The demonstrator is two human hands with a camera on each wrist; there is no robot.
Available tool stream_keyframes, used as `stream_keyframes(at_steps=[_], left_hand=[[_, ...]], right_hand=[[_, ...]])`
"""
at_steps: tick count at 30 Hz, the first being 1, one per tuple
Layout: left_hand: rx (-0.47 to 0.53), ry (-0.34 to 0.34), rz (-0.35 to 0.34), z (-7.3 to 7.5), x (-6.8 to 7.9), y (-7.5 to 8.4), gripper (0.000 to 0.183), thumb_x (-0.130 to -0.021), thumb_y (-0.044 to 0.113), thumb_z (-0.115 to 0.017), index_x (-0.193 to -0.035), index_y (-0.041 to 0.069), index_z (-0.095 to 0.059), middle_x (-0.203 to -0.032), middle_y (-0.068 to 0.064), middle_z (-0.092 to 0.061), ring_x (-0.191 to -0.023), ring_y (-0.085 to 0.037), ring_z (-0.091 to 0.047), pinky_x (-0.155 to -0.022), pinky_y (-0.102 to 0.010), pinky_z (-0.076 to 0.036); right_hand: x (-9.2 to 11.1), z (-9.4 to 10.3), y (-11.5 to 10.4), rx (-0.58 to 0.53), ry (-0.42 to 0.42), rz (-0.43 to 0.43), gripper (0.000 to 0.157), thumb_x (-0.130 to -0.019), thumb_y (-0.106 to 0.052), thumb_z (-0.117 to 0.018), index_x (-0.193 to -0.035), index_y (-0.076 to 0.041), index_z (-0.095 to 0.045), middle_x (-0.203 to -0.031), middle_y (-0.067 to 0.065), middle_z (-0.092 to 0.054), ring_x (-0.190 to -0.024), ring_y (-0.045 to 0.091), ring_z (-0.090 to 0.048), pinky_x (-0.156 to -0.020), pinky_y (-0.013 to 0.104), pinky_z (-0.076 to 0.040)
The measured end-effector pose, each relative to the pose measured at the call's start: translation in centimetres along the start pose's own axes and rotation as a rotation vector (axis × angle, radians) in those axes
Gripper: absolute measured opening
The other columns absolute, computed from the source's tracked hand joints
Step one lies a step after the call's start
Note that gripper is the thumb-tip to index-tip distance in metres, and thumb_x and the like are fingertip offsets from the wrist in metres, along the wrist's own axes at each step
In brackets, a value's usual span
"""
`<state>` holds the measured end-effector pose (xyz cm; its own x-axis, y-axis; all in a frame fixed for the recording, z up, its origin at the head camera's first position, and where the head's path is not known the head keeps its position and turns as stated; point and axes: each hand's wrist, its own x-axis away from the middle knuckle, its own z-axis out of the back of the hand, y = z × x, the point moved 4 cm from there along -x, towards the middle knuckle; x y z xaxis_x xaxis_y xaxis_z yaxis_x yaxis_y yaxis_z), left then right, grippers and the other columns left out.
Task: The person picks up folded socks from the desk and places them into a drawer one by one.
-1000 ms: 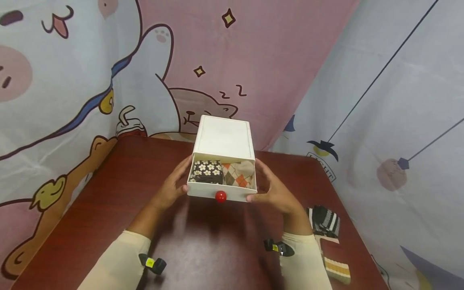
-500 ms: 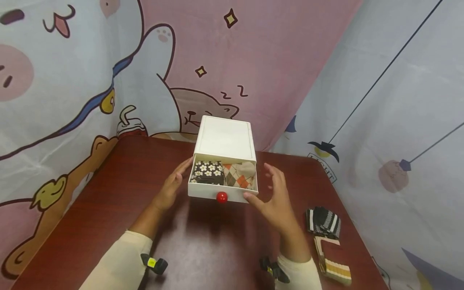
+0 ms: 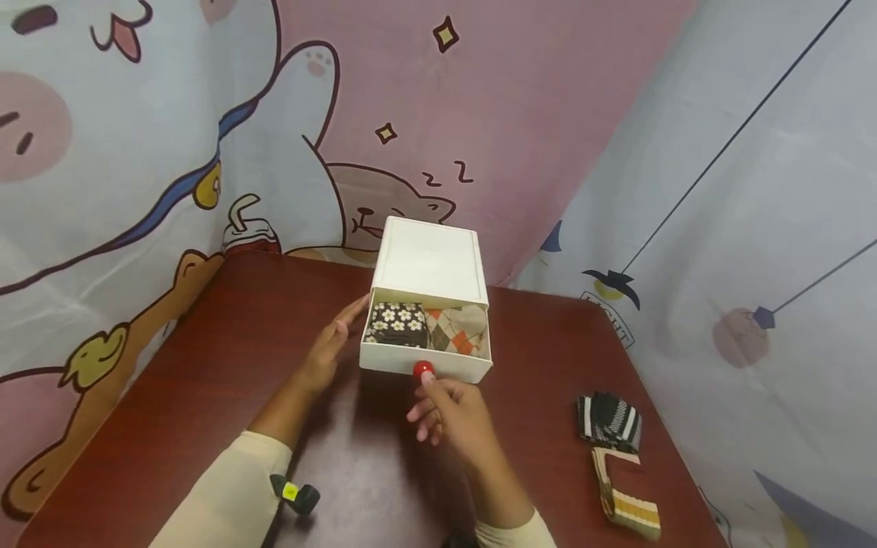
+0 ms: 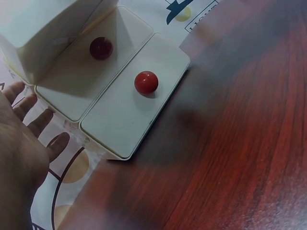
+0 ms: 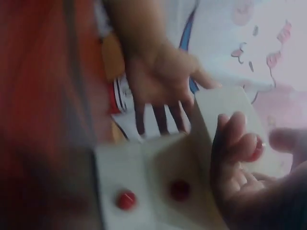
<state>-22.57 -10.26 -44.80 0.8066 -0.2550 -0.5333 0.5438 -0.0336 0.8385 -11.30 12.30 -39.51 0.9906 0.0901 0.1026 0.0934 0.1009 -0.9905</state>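
Observation:
A white drawer cabinet stands on the table with its top drawer pulled out. Inside lie a folded black sock with white daisies and an argyle sock. My right hand is at the red drawer knob, thumb and curled fingers on either side of it in the right wrist view. Beside the cabinet's left wall is my left hand, its fingers extended along it. Two lower drawers, each with a red knob, are closed in the left wrist view.
On the right of the dark red table lie a black-and-white folded sock and a brown sock with a yellow striped cuff. A cartoon-printed cloth hangs behind and along the sides.
My right hand has left the cabinet's right side and come left to the red knob. My left hand has loosened its thumb from the drawer corner. The drawer stays pulled out.

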Motion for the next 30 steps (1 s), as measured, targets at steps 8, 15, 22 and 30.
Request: stream_keyframes(at_steps=[8, 15, 22, 30], left_hand=[[0.014, 0.026, -0.015, 0.1, -0.1, -0.2, 0.066, -0.12, 0.042, -0.019, -0.167, 0.0, -0.041, -0.173, -0.026, -0.039, -0.162, -0.034, -0.032, -0.129, -0.017, -0.022], [0.005, 0.022, -0.006, 0.1, 0.0, -0.4, 0.061, -0.121, 0.032, -0.017, -0.167, 0.0, -0.04, -0.174, -0.026, -0.039, -0.162, -0.032, -0.032, -0.129, -0.015, -0.023], [-0.023, 0.06, 0.011, 0.1, -0.1, -0.7, 0.054, -0.12, 0.014, -0.017, -0.164, -0.002, -0.044, -0.172, -0.026, -0.042, -0.162, -0.043, -0.034, -0.128, -0.012, -0.024], [0.002, 0.082, -0.001, -0.3, -0.2, -0.8, 0.051, -0.119, 0.01, -0.022, -0.162, -0.005, -0.046, -0.17, -0.028, -0.044, -0.16, -0.044, -0.035, -0.129, -0.013, -0.025]], right_hand=[[-0.9, -1.4, 1.4, -0.712, -0.314, -0.125, 0.053, -0.121, -0.037, -0.027, -0.113, -0.013, -0.073, -0.095, -0.001, -0.081, -0.077, 0.01, -0.072, -0.071, 0.021, -0.057], [-1.3, -1.8, 1.2, -0.86, -0.262, -0.129, 0.05, -0.121, -0.027, -0.028, -0.108, -0.014, -0.075, -0.091, 0.0, -0.081, -0.077, 0.01, -0.072, -0.074, 0.021, -0.058], [-2.5, -1.9, 1.0, -0.868, -0.202, -0.142, 0.049, -0.12, -0.027, -0.029, -0.104, -0.015, -0.074, -0.088, -0.002, -0.079, -0.073, 0.01, -0.069, -0.071, 0.021, -0.056], [-4.2, -1.6, 0.7, -0.877, -0.167, -0.147, 0.05, -0.12, -0.027, -0.03, -0.1, -0.014, -0.075, -0.086, -0.001, -0.078, -0.071, 0.01, -0.068, -0.07, 0.021, -0.055]])
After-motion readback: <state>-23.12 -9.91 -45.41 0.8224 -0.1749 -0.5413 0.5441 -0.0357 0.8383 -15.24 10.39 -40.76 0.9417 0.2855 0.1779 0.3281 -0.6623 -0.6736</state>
